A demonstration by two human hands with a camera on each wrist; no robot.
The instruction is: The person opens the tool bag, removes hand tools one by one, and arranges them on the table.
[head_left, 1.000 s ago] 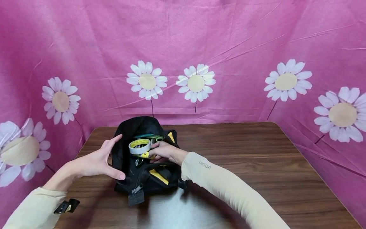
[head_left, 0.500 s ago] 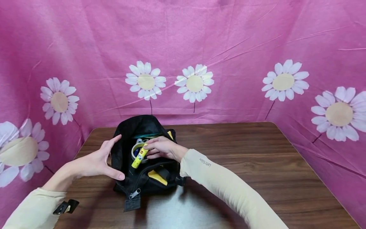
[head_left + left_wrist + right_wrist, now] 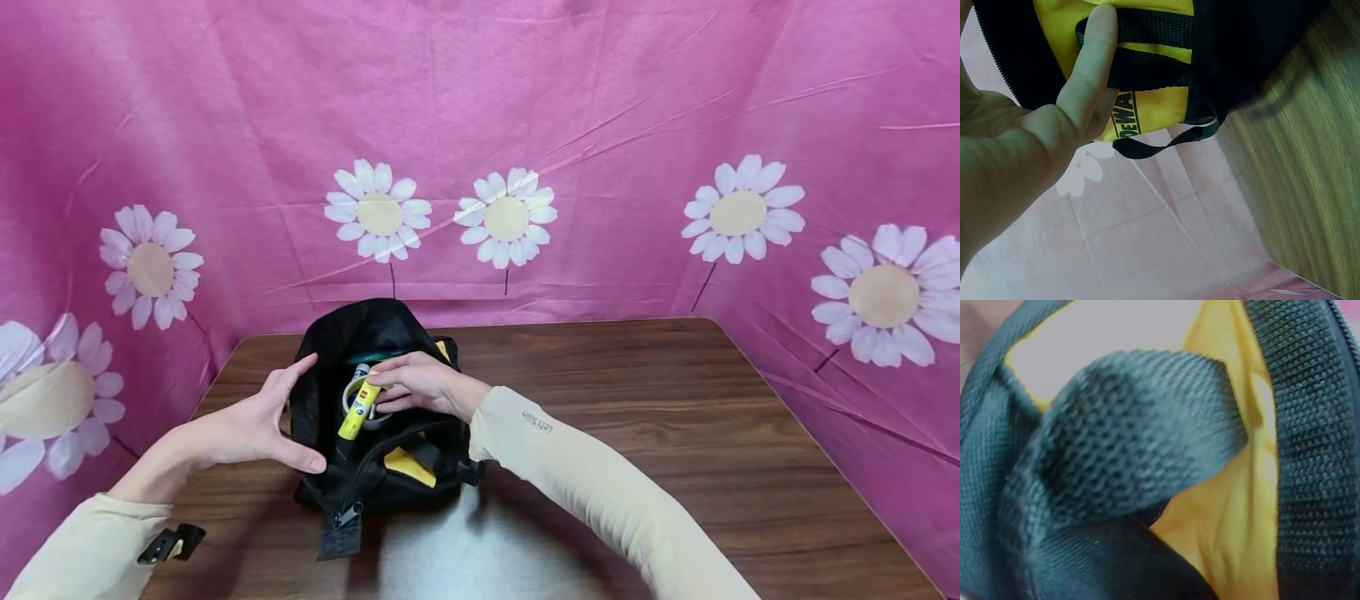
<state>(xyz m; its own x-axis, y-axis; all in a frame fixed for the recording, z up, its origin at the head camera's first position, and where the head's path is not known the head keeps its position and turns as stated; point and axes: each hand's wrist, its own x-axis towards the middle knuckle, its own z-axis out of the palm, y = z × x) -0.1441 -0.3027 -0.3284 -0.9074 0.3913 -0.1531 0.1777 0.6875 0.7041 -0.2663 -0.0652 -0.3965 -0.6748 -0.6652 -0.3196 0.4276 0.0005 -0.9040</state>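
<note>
A black bag (image 3: 318,475) with yellow patches stands unzipped on the table. My right hand (image 3: 423,383) reaches over its mouth and pinches a yellow glue stick (image 3: 358,412), tilted with its lower end toward me. Behind the stick, a white tape roll (image 3: 375,423) shows partly inside the bag. A small grey-topped item (image 3: 362,370) pokes up beside it, its kind unclear. My left hand (image 3: 243,421) is spread against the bag's left side. In the left wrist view, a straight finger (image 3: 1092,69) lies along the yellow panel (image 3: 1157,112) by the black straps.
The wooden table (image 3: 637,400) extends to the right of the bag. Pink cloth (image 3: 615,108) with white flowers surrounds the table's back and sides. A zipper tab (image 3: 341,537) hangs at the bag's front. A webbing strap (image 3: 1141,425) fills much of the right wrist view.
My right hand has lifted the glue stick from among the things in the bag, up in front of the tape roll. The left hand keeps its place on the bag.
</note>
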